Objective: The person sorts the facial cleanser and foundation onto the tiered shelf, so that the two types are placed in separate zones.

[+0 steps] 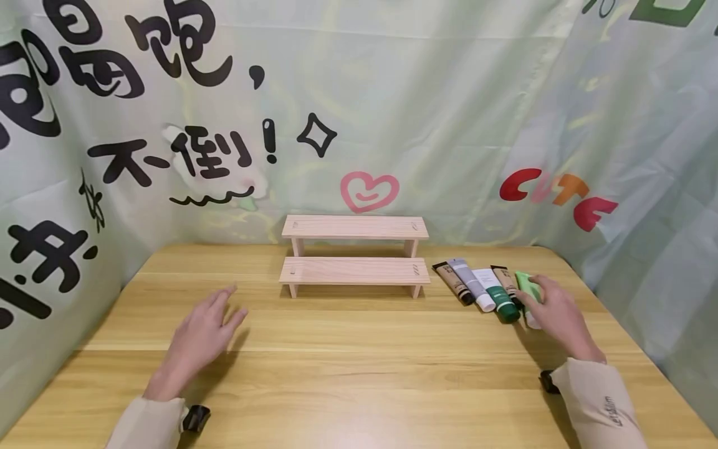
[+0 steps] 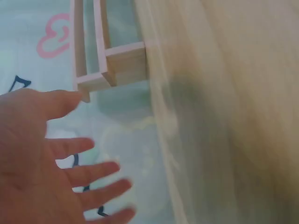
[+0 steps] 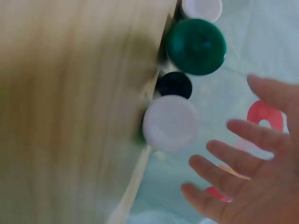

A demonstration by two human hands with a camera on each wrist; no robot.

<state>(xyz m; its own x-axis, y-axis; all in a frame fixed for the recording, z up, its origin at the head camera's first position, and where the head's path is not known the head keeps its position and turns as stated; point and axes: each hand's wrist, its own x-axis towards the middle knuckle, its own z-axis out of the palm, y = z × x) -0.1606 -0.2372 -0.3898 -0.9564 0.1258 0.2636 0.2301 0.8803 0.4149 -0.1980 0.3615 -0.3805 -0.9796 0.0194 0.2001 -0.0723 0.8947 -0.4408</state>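
Observation:
Five tubes lie side by side on the right of the table: a brown one (image 1: 453,284), a lavender one (image 1: 471,284), a white and green one (image 1: 498,295), another brown one (image 1: 504,282) and a light green one (image 1: 526,285). Over the light green tube is my right hand (image 1: 563,317), fingers spread; in the right wrist view the hand (image 3: 252,163) stands apart from the white cap (image 3: 170,123) and green cap (image 3: 196,46). My left hand (image 1: 199,337), empty with fingers extended, hovers above the table's left part; the left wrist view shows its palm (image 2: 32,154).
A two-step pale wooden rack (image 1: 354,270) stands at the back middle of the wooden table (image 1: 359,368), left of the tubes. A printed cloth (image 1: 437,112) hangs behind the table and along both sides.

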